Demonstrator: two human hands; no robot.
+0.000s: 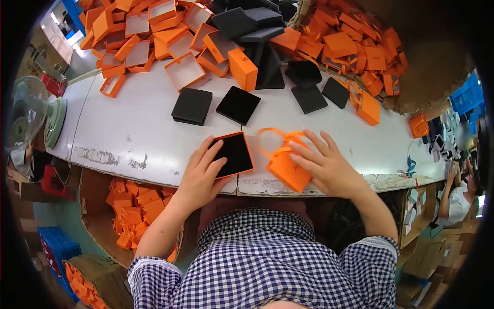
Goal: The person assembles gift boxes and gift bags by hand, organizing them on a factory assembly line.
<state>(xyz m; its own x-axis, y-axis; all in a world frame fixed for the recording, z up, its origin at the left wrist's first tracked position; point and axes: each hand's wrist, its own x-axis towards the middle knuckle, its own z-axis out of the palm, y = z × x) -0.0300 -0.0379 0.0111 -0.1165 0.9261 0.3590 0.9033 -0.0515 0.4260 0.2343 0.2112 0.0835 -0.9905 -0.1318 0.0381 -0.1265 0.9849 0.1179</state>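
My left hand [203, 170] grips the left side of a shallow orange box [249, 149]. Its fingers lie on the black foam pad [237, 154] that fills the box. Beside it, my right hand [327, 167] has its fingers on a small orange gift bag [289, 170] with an orange ribbon loop [265, 141], slightly blurred. The right thumb is hidden. Beyond my hands lie a stack of black pads [192, 106] and a single black pad [238, 105].
Orange box trays [185, 71] are heaped at the back left, black foam pieces [257, 26] at the back middle. More orange bags [368, 108] spill from a carton [432, 62] at right. A fan [54, 121] stands left; blue-handled snips [410, 166] lie right. A person [458, 198] sits far right.
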